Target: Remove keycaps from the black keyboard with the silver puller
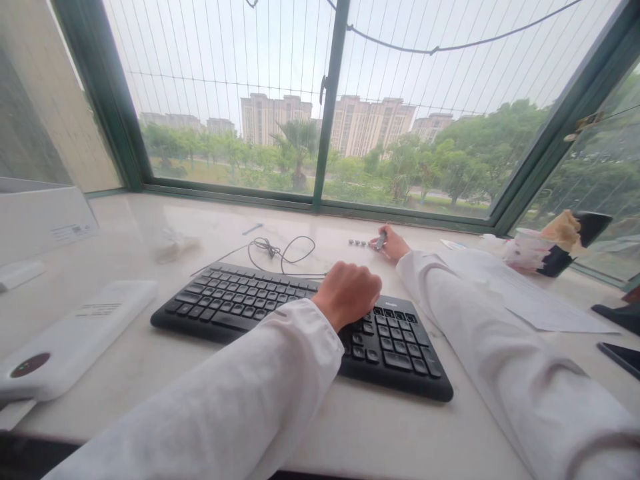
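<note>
My left hand [346,295] rests as a closed fist on the right part of a black wireless-style keyboard [240,308], with nothing visible in it. Farther forward, my right hand [393,243] pinches a small dark metal stick [381,240] against the pale stone counter [200,230]. A short row of small metal pieces [358,243] lies just left of those fingers. A tangled black cable [280,253] lies behind the keyboard. White sleeves cover both my forearms.
A white power bank [75,337] lies left of the keyboard, with a white device [45,223] behind it. Papers [530,293] lie under my right arm. A paper-stuffed cup [547,247] and a phone [620,357] are at right. A green-framed window spans the back.
</note>
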The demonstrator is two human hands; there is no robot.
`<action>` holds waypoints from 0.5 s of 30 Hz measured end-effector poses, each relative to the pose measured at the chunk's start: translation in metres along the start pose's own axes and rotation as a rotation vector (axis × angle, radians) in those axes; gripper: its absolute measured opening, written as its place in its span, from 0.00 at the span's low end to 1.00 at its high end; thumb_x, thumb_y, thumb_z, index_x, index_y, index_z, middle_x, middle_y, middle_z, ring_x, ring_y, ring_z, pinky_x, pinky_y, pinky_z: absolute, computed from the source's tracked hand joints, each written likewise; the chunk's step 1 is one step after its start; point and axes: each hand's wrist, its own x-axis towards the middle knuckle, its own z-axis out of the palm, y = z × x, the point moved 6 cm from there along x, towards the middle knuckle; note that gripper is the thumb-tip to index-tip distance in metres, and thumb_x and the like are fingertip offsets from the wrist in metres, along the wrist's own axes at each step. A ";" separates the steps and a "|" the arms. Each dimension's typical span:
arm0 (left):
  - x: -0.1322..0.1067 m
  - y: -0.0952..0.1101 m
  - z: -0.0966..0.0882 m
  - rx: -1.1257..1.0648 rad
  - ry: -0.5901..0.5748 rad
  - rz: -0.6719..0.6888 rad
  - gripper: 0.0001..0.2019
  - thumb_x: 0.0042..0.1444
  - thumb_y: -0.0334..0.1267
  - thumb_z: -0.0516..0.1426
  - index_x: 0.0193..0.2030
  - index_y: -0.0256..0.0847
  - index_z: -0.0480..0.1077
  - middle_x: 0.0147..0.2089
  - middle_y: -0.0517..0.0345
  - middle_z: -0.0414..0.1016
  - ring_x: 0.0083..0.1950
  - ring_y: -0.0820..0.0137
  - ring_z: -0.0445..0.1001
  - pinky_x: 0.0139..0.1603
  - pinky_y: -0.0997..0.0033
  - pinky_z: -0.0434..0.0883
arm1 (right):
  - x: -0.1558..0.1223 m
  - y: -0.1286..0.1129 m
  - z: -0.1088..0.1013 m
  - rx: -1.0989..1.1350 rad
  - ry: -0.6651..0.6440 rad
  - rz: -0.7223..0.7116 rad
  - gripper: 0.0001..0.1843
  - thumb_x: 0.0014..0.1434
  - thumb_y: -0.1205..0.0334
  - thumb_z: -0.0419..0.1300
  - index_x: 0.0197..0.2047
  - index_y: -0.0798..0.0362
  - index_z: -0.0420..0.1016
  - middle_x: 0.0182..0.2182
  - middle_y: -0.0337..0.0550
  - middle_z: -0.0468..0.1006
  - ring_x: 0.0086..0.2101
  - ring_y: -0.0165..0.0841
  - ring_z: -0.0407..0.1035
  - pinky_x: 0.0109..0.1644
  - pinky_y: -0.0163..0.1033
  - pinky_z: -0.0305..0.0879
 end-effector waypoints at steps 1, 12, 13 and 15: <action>0.000 0.000 0.000 0.000 0.010 0.004 0.15 0.63 0.38 0.53 0.30 0.37 0.77 0.28 0.46 0.78 0.33 0.57 0.80 0.29 0.65 0.67 | 0.000 0.000 0.000 0.002 -0.005 0.001 0.27 0.43 0.49 0.70 0.37 0.46 0.57 0.33 0.41 0.82 0.31 0.38 0.77 0.30 0.36 0.66; 0.000 0.001 0.000 -0.010 0.006 0.004 0.16 0.63 0.38 0.52 0.30 0.36 0.78 0.28 0.45 0.78 0.33 0.56 0.79 0.28 0.65 0.67 | 0.001 -0.015 -0.001 0.012 -0.044 -0.003 0.22 0.47 0.61 0.68 0.38 0.47 0.58 0.31 0.41 0.83 0.34 0.38 0.77 0.38 0.38 0.69; 0.000 0.001 -0.001 -0.014 -0.003 0.001 0.16 0.64 0.39 0.52 0.30 0.36 0.78 0.29 0.45 0.78 0.33 0.56 0.79 0.29 0.65 0.68 | 0.000 -0.017 -0.002 0.008 -0.044 -0.004 0.22 0.47 0.62 0.68 0.38 0.47 0.58 0.31 0.41 0.83 0.34 0.38 0.77 0.39 0.38 0.69; 0.000 0.000 -0.001 -0.021 -0.020 -0.007 0.17 0.64 0.39 0.52 0.31 0.36 0.78 0.29 0.44 0.78 0.34 0.57 0.79 0.30 0.65 0.68 | -0.001 -0.019 -0.003 0.002 -0.045 -0.004 0.23 0.46 0.62 0.69 0.38 0.47 0.58 0.31 0.41 0.83 0.34 0.39 0.77 0.40 0.39 0.69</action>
